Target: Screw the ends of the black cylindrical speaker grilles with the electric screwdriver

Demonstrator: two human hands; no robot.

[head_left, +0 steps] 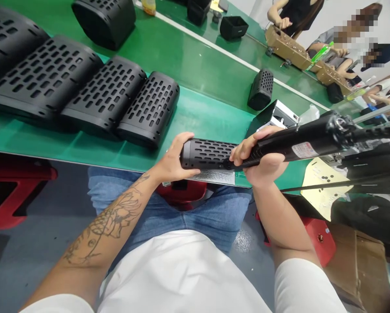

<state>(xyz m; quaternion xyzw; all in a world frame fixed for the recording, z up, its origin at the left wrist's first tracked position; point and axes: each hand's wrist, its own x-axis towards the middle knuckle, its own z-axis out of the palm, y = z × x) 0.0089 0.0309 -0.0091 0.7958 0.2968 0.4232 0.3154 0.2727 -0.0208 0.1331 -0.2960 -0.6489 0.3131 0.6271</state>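
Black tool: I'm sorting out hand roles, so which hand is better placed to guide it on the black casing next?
Probably the right: the right hand grips the black tool, its end at the black casing. The left hand is occupied, holding one end of the casing.

Casing (211,153) in left grip (173,161): black, staggered slot pattern. Tool (288,142) in right grip (262,163): black, pale label (304,150) with reddish print. Surface (196,108) beyond both grips: green, white strip (208,43). Casings (102,93) left of left grip: black, similarly slotted. Card (324,188) right of right grip: pale yellow, dark spots.
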